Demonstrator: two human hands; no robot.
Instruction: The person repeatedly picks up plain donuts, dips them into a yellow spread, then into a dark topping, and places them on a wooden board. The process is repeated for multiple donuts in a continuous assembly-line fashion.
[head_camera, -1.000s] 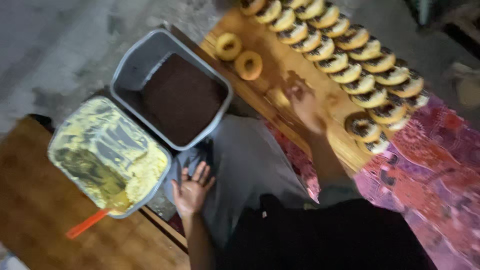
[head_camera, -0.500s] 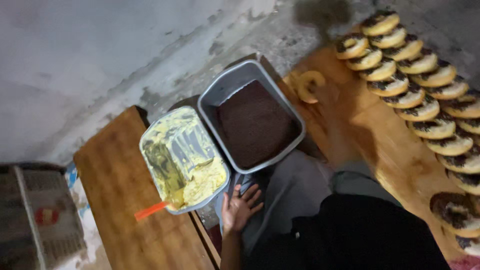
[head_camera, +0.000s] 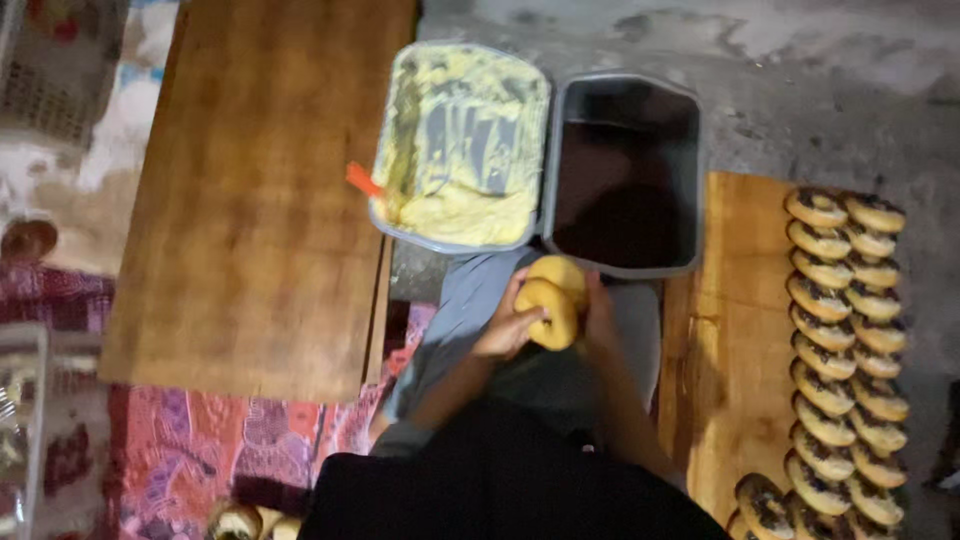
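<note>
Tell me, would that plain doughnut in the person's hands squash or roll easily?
Probably soft: the plain doughnut looks puffy, and both the left hand and right hand cup it rather than pinch. It seems light for its size. Its ring shape could roll if stood on edge; the filled doughnuts lean in rows on the board.

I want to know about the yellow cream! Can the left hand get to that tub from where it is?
Probably yes: the left hand is just below the yellow cream tub, nothing between them, though it is busy holding the doughnuts.
</note>
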